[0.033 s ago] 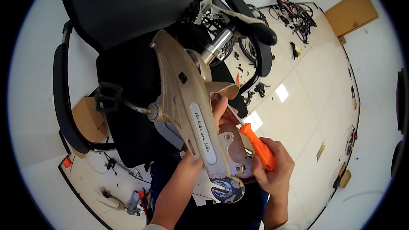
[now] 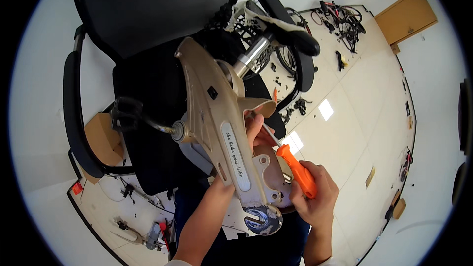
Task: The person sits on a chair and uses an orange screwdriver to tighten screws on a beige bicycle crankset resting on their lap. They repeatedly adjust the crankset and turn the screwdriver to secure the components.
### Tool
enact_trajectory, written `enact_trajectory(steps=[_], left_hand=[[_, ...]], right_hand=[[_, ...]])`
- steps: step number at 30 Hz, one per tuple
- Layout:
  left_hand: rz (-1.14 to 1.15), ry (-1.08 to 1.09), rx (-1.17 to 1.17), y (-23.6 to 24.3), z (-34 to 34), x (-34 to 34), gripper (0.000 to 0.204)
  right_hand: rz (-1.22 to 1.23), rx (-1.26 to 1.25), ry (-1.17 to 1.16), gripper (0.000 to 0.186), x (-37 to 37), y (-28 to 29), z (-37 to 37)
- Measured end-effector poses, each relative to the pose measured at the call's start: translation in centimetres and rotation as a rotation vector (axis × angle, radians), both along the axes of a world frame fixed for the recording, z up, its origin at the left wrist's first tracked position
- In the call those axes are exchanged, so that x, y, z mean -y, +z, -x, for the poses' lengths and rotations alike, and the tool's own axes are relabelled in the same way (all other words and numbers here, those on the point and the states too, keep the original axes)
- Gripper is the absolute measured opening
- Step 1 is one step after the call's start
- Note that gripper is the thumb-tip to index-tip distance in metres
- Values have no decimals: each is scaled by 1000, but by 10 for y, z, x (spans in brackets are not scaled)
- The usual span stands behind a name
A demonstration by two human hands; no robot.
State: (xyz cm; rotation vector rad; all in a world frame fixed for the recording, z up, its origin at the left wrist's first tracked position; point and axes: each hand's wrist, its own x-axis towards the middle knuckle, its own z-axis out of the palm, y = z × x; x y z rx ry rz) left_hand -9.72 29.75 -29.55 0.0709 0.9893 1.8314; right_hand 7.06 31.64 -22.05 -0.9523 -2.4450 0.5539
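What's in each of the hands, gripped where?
Right hand: screwdriver, by its orange handle. Left hand: beige bike frame, gripped behind its middle.

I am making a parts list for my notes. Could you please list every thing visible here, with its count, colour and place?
bike frame part: one, beige, centre, resting against the chair
pedal: one, black, left of the frame
screwdriver: one, orange handle, right of the frame, tip pointing into it
office chair: one, black, behind the frame
cardboard box: one, brown, left floor
wooden board: one, brown, upper right
loose parts: several, black, upper right floor
left hand: behind the frame, steadying it
right hand: around the screwdriver handle
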Motion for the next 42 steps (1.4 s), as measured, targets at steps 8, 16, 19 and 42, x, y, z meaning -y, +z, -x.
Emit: enact_trajectory(steps=[8, 16, 19, 42], left_hand=[[16, -9, 24, 5, 5, -1, 28], [113, -35, 33, 1, 7, 1, 17], [38, -55, 183, 4, 11, -1, 19], [-364, -77, 389, -8, 5, -1, 24]], right_hand=[[100, 18, -24, 35, 3, 18, 13], [-437, 335, 338, 57, -6, 28, 5], [-352, 263, 294, 49, -10, 20, 6], [-80, -94, -72, 54, -1, 11, 2]])
